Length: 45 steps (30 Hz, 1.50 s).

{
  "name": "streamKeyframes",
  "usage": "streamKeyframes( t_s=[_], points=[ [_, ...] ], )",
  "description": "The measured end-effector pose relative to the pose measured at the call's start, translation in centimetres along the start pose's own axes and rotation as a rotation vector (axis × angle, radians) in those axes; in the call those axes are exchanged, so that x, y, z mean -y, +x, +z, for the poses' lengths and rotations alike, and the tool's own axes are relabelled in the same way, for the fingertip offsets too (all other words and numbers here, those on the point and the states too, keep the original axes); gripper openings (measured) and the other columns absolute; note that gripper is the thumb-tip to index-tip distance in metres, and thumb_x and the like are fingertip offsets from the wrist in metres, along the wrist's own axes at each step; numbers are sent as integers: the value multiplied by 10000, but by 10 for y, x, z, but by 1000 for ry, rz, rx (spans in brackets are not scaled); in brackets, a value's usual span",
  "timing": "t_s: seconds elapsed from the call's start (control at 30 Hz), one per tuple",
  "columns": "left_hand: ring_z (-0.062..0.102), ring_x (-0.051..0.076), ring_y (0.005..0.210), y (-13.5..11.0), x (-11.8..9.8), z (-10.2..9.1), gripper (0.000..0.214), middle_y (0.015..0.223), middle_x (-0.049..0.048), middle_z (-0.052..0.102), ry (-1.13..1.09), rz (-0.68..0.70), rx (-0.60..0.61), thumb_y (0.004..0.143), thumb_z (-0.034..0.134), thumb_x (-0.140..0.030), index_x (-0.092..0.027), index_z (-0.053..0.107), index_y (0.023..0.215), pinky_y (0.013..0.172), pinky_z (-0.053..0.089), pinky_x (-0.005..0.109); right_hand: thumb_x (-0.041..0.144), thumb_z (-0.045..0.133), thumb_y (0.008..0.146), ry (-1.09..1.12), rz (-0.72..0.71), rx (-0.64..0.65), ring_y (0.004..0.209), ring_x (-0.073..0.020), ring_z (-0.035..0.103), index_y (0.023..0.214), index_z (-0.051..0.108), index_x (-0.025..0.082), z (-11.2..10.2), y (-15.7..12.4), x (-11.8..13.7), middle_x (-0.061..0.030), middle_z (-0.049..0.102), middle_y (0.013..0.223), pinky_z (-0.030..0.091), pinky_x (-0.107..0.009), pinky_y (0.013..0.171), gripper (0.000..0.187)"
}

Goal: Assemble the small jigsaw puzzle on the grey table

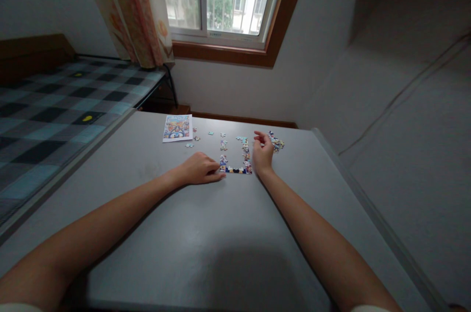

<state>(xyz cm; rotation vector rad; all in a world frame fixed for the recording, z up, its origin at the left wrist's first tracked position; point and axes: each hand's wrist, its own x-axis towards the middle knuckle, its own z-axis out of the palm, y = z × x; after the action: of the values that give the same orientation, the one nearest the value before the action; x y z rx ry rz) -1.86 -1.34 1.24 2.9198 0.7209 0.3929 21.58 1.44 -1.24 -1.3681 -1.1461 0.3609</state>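
Note:
A partly joined jigsaw puzzle (237, 170) lies on the table as a U-shaped border, with a dark blue bottom strip and colourful sides. My left hand (202, 169) rests at its lower left corner, thumb stretched out below the edge and fingers loosely bent, touching the corner. My right hand (263, 155) stands on its side along the right border, fingers half curled and apart, with nothing visible in them. Just beyond the right hand is a pile of loose puzzle pieces (276, 143), partly hidden by it.
A picture sheet (177, 128) lies at the far left of the grey table (176, 233). Several single pieces, among them a green one (210, 133) and a pale one (189, 145), lie between sheet and puzzle. A bed (81, 91) adjoins on the left; walls stand behind and right.

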Motion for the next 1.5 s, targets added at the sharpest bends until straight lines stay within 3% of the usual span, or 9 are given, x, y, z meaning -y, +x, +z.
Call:
streamKeyframes(
  t_s=[0.17,0.47,0.87,0.97,1.07,1.13,1.3,1.5],
  points=[
    [529,121,505,0,1,0,505,586,36,631,-1,-34,38,965,378,-498,-181,577,626,547,293,265,208,408,749,21,5,-29,829,-197,579,1002,637,145,0,1,0,-85,631,877,460,-342,824,348],
    [476,103,441,1,0,1,470,508,-1,567,38,25,-44,963,415,-414,-177,527,574,517,273,274,204,440,724,83,1,-43,780,-183,562,955,649,156,2,1,-1,-51,625,824,453,-343,793,315],
    [475,105,450,0,-1,1,456,507,-5,558,46,5,-74,951,437,-406,-183,538,566,518,291,271,207,462,712,96,-4,-36,759,-177,560,930,656,161,2,2,-2,-40,630,808,450,-336,768,296],
    [522,129,528,0,7,-1,389,582,9,599,86,-188,-211,934,456,-410,-188,589,644,566,344,273,208,461,714,88,-4,-32,767,-180,565,941,655,157,2,2,-4,-44,631,818,450,-341,778,303],
    [591,167,689,-3,24,-8,208,769,40,665,115,-516,-439,896,467,-277,-178,649,908,707,422,303,210,460,714,92,-2,-28,776,-185,567,949,654,154,2,2,-4,-48,629,827,452,-345,777,310],
    [617,187,788,-6,37,-12,268,913,67,684,105,-683,-512,847,469,-187,-167,635,1056,793,438,331,210,460,712,95,-1,-27,778,-185,566,946,655,156,2,1,-4,-47,626,822,452,-345,776,309],
    [562,287,1120,-14,56,-16,415,1198,109,640,173,-911,-423,834,448,-181,-198,597,1220,899,408,428,204,462,705,89,-4,-33,787,-186,565,934,659,162,1,0,-2,-43,624,808,449,-350,790,305],
    [512,339,1180,-14,56,-12,450,1211,131,640,196,-996,-363,848,443,-249,-205,581,1275,920,368,494,205,461,707,78,-5,-27,782,-184,564,954,661,161,1,0,-2,-44,628,816,450,-353,804,321]
  ],
)
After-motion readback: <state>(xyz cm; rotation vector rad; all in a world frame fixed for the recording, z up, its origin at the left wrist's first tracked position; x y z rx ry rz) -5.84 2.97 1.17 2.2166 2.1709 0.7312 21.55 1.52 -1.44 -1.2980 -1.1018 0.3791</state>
